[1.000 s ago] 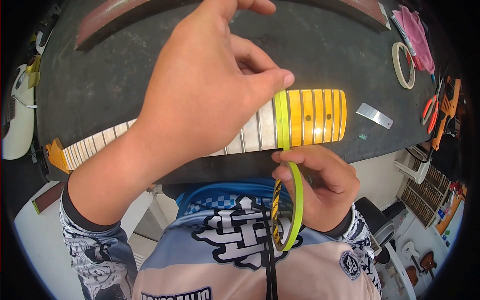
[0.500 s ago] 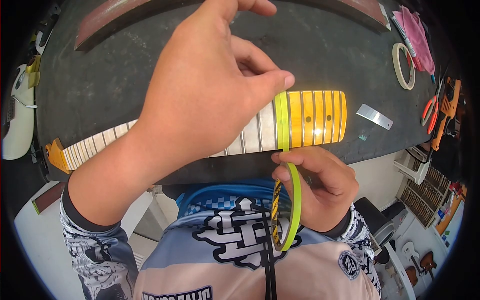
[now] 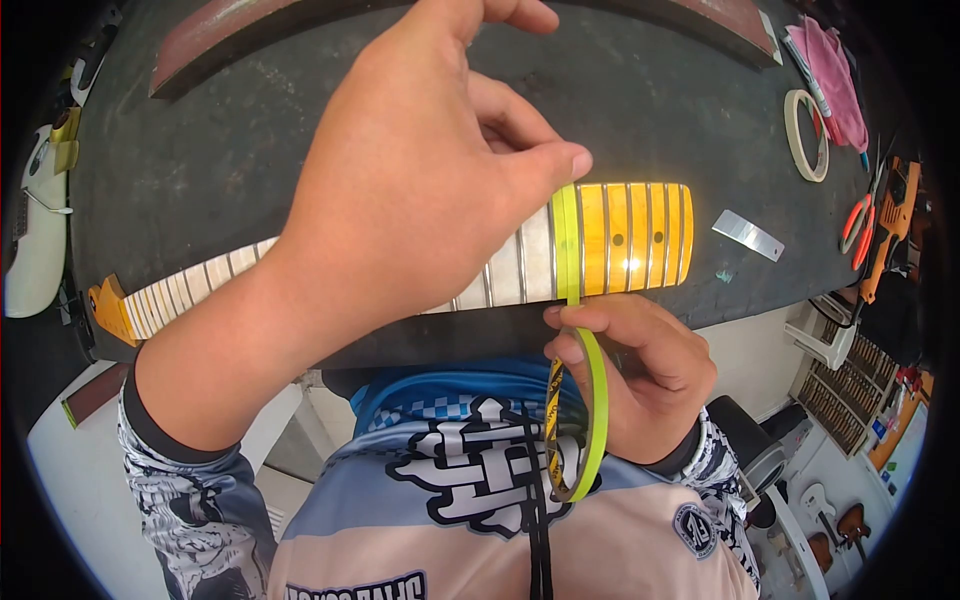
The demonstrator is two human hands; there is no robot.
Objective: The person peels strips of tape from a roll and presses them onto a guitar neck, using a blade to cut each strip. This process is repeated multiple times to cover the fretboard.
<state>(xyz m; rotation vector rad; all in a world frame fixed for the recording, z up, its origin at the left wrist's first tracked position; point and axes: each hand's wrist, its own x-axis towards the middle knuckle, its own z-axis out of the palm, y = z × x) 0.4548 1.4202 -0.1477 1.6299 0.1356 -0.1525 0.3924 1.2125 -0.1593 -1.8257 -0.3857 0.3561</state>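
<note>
A guitar neck [image 3: 635, 240] lies across the dark bench, its frets showing. Whitish tape [image 3: 505, 272] covers most of the fretboard, while the right end is bare yellow wood. Narrow yellow-green tape [image 3: 567, 240] runs across the board at the border between them. My left hand [image 3: 400, 190] reaches over the neck, thumb and forefinger pinched on the tape's far end. Just below the neck's near edge, my right hand [image 3: 640, 370] pinches the same strip, with the yellow-green tape roll [image 3: 597, 415] hanging from it.
On the right of the bench [image 3: 400, 120] lie a small metal plate [image 3: 748, 234], a masking tape roll [image 3: 806, 136], a pink cloth [image 3: 835, 80] and orange-handled scissors [image 3: 857, 225]. A long brown bar [image 3: 215, 50] spans the back. A white guitar body [image 3: 38, 235] is at left.
The tape roll hanging at my right hand has swung slightly to the right. Both hands keep nearly the same place and grip.
</note>
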